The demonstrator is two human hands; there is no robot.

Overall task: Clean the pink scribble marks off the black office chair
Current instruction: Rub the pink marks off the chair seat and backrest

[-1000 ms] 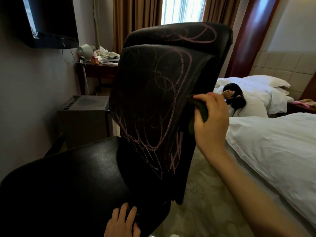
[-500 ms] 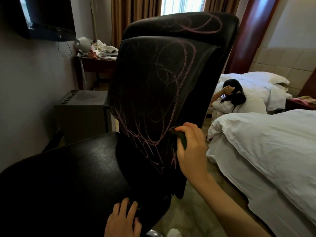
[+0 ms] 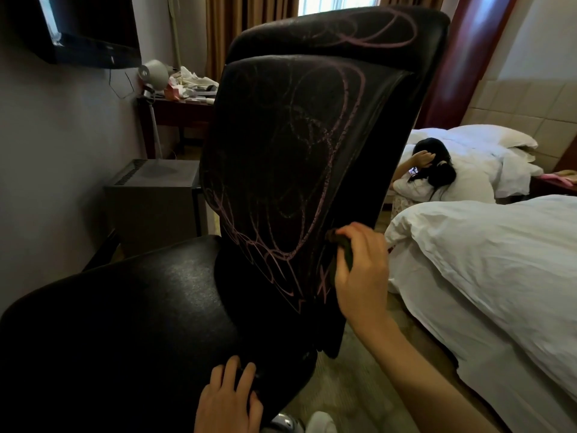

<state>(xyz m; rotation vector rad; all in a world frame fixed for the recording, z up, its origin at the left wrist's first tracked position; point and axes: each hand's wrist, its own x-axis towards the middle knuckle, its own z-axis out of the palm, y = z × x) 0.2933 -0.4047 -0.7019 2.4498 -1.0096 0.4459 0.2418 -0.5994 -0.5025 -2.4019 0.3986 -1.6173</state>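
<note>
The black office chair (image 3: 150, 310) fills the middle of the view, its backrest facing me. Pink scribble marks (image 3: 312, 195) loop over the whole backrest and across the headrest (image 3: 359, 29). My right hand (image 3: 362, 270) grips a dark cloth (image 3: 342, 250) and presses it against the lower right edge of the backrest, over the pink strokes there. My left hand (image 3: 228, 401) rests on the front right edge of the seat, fingers spread flat on the leather.
A bed with white bedding (image 3: 487, 267) stands close on the right. A person (image 3: 434, 173) lies on a second bed behind it. A grey cabinet (image 3: 153, 198) sits left of the chair, with a cluttered desk (image 3: 181, 95) and a wall television (image 3: 90, 29) beyond.
My right hand has slid the cloth down the right edge of the backrest, from mid height to near the bottom. My left hand has stayed on the seat edge.
</note>
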